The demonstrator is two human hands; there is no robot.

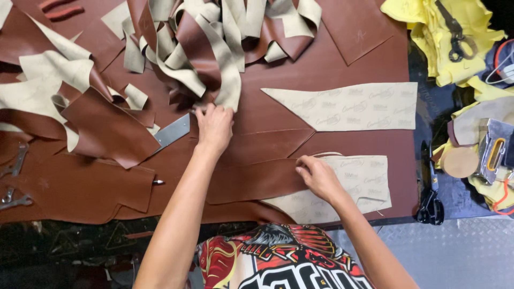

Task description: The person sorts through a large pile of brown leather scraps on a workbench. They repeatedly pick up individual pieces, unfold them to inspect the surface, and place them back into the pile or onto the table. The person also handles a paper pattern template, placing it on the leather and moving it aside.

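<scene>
Here, left hand (214, 127) flat on scraps (203, 48), right hand (317, 175) pinching leather (257, 179).

A big table (428, 160) is covered with a sheet of brown leather (332, 69). A heap of brown and tan leather scraps (203, 43) sits at the far side. Two tan cut pieces (353, 107) lie on the leather. Black scissors (431, 198) lie by the right edge, near yellow cloth (428, 32).
</scene>
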